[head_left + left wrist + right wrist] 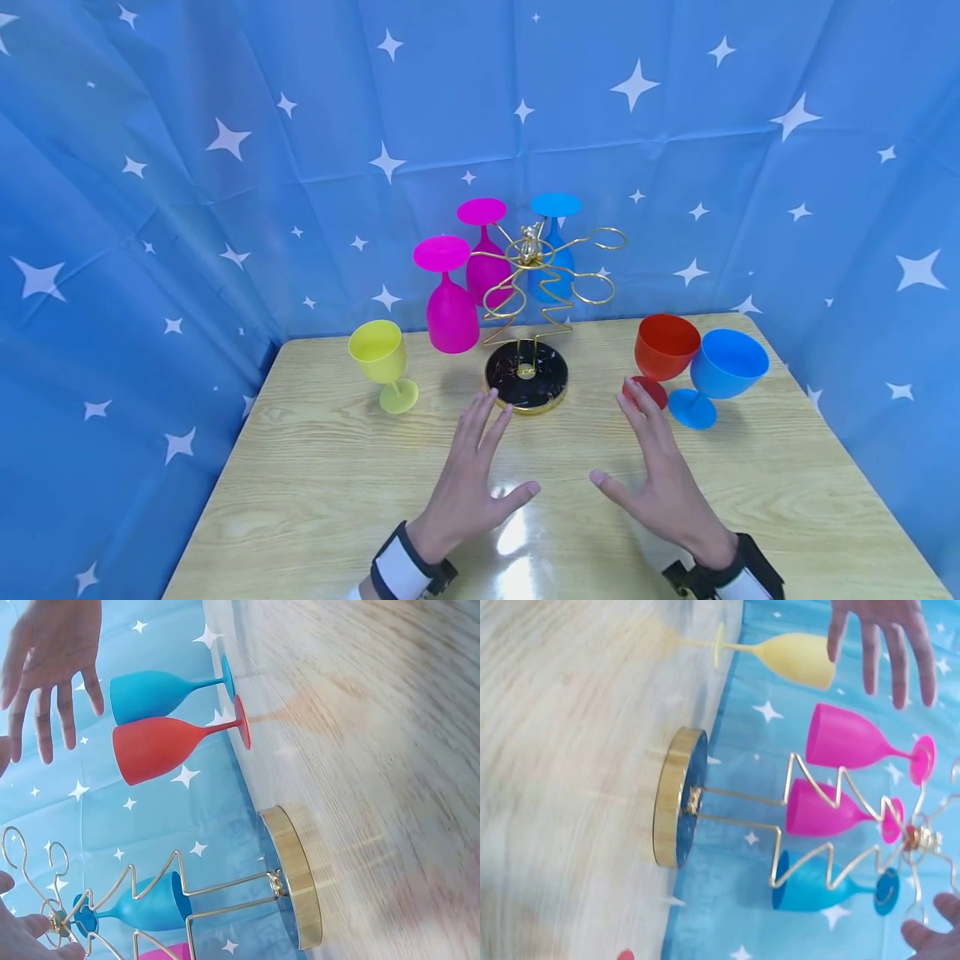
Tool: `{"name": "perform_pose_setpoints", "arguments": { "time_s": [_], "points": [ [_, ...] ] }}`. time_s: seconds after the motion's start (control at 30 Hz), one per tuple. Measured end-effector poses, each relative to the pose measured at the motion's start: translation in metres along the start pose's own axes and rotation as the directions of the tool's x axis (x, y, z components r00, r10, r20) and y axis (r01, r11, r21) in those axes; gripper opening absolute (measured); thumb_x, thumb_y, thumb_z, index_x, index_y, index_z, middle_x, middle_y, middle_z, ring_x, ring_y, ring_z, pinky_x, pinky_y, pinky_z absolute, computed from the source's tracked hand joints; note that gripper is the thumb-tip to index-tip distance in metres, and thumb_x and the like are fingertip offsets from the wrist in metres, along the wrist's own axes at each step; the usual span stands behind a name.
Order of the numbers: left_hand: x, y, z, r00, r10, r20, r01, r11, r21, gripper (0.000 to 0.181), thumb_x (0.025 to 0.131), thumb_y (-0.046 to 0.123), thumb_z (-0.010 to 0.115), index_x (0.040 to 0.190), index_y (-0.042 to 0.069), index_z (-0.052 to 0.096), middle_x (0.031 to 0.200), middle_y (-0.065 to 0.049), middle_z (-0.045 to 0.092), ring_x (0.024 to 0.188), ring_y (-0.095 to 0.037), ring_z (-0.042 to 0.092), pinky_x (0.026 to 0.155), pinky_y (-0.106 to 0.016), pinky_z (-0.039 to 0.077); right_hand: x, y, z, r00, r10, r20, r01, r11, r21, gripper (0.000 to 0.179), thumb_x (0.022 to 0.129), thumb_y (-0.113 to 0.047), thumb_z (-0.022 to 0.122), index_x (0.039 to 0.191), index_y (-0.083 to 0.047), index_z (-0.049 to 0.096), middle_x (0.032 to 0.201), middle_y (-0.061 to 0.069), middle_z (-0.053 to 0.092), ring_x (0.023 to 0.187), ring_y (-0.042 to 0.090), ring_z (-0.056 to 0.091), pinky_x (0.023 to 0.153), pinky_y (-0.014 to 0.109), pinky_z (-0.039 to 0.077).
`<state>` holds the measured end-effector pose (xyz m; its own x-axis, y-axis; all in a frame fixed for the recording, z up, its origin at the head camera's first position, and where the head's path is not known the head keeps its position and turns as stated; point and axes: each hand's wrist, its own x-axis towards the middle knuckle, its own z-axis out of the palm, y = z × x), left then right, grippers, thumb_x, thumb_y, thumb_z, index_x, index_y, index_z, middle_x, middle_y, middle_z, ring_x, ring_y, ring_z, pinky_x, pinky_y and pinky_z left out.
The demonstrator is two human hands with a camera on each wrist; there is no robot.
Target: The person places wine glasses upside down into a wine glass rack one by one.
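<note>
left hand point(471, 492) and right hand point(666, 493), both wide, before a gold rack point(530, 250)
the hands hang over the surface point(285, 517) with fingers apart – holding nothing. the rack stands mid-scene toward the far edge on its round black base point(538, 387); a near pink goblet point(452, 317) and a far pink goblet point(487, 271) hang upside down at its left, a hanging blue goblet point(564, 258) at its far side. a yellow goblet point(378, 352) stands left – a red goblet point(664, 346) and an upright blue goblet point(727, 367) stand right.
</note>
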<state>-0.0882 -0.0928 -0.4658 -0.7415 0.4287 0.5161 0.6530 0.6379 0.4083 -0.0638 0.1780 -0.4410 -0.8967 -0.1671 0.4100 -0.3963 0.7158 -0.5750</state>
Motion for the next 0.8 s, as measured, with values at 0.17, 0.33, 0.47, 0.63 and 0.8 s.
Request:
{"name": "perform_pose_setpoints", "arguments": {
  "time_s": [0.17, 0.33, 0.47, 0.63, 0.8],
  "points": [
    [-0.001, 0.003, 0.002, 1.000, -0.018, 0.012, 0.018, 1.000, -0.006, 0.093, 0.086, 0.061, 0.063, 0.158, 0.020, 0.020, 0.167, -0.004, 0.011, 0.153, -0.028, 0.014, 0.118, -0.060, 0.024, 0.004, 0.007, -0.011, 0.998, -0.011, -0.058, 0.013, 1.000, 0.025, 0.113, 0.066, -0.016, 0.090, 0.157, -0.018, 0.023, 0.163, 0.011, 0.019, 0.143, 0.036, 0.025, 0.089, 0.071, 0.048],
    [-0.004, 0.004, 0.004, 1.000, -0.025, 0.012, 0.025, 1.000, -0.010, 0.093, 0.085, 0.061, 0.063, 0.158, 0.020, 0.021, 0.166, -0.004, 0.012, 0.151, -0.032, 0.018, 0.115, -0.062, 0.030, 0.007, 0.014, -0.024, 0.995, 0.002, -0.097, 0.001, 0.999, 0.037, 0.115, 0.064, -0.013, 0.090, 0.157, -0.019, 0.023, 0.164, 0.009, 0.018, 0.147, 0.028, 0.020, 0.090, 0.076, 0.043],
    [-0.007, 0.006, 0.005, 0.999, -0.040, 0.030, 0.041, 0.999, -0.025, 0.093, 0.086, 0.061, 0.062, 0.158, 0.021, 0.020, 0.167, -0.003, 0.011, 0.151, -0.033, 0.019, 0.114, -0.062, 0.031, 0.011, 0.021, -0.035, 0.991, -0.015, -0.132, 0.016, 1.000, 0.006, 0.117, 0.060, -0.011, 0.090, 0.156, -0.018, 0.024, 0.164, 0.009, 0.018, 0.148, 0.026, 0.020, 0.089, 0.077, 0.042],
    [-0.009, 0.007, 0.006, 0.997, -0.060, 0.053, 0.063, 0.997, -0.043, 0.093, 0.086, 0.062, 0.061, 0.158, 0.023, 0.017, 0.167, -0.004, 0.010, 0.153, -0.029, 0.014, 0.116, -0.061, 0.029, 0.019, 0.029, -0.053, 0.986, -0.020, -0.163, 0.021, 1.000, 0.003, 0.119, 0.058, -0.007, 0.090, 0.157, -0.017, 0.023, 0.164, 0.009, 0.017, 0.149, 0.017, 0.016, 0.088, 0.078, 0.040],
    [-0.009, 0.008, 0.009, 0.999, -0.034, 0.031, 0.035, 0.999, -0.020, 0.091, 0.087, 0.063, 0.059, 0.158, 0.020, 0.019, 0.167, -0.005, 0.011, 0.153, -0.029, 0.016, 0.116, -0.060, 0.029, 0.025, 0.042, -0.069, 0.982, 0.012, -0.188, -0.006, 0.999, 0.033, 0.117, 0.062, -0.010, 0.089, 0.157, -0.021, 0.023, 0.165, 0.006, 0.015, 0.150, 0.025, 0.015, 0.091, 0.081, 0.034]
  ]
}}
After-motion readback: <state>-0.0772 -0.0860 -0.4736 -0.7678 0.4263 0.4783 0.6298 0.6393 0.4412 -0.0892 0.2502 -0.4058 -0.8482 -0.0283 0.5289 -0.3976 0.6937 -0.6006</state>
